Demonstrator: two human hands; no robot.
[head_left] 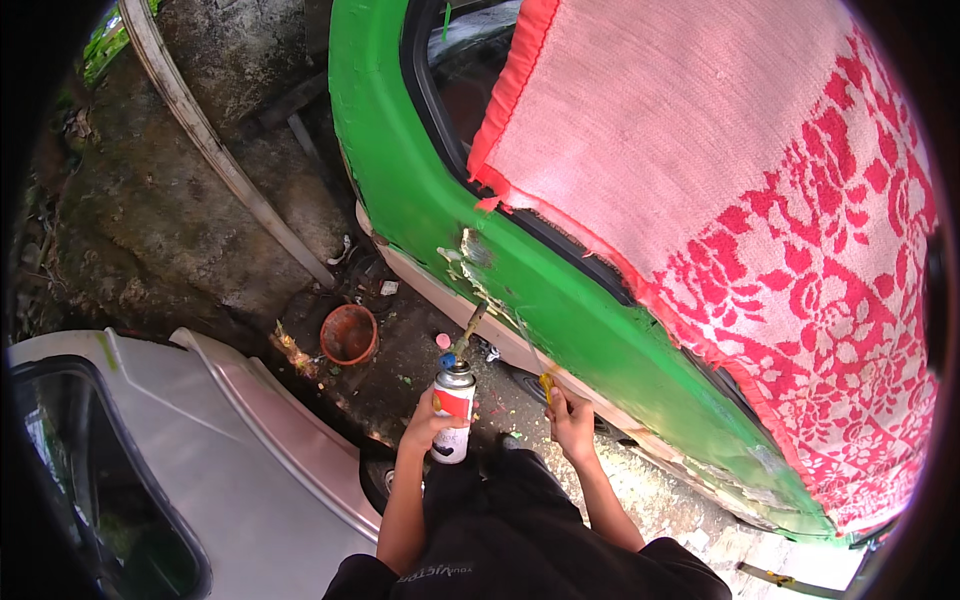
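Observation:
My left hand (422, 428) is wrapped round a white and red gas canister (452, 408) with a blowtorch head (472, 328) fitted on top. The torch's nozzle points up toward the green car panel (400, 205), and I cannot make out a flame. In my right hand (574, 430) is a thin metal tool with a yellow handle (547, 384); its shaft slants up toward the panel. Whether it is a scraper or a screwdriver I cannot tell. Ahead of both tools is a patch of peeling, curled paint (474, 254), with bare grey surface showing.
A pink and red floral cloth (740, 190) covers the green car's roof and part of its windows. To the left stands a silver vehicle (240, 440). A clay pot (349, 334) and paint flakes lie on the ground between them. A long curved strip (205, 135) leans behind.

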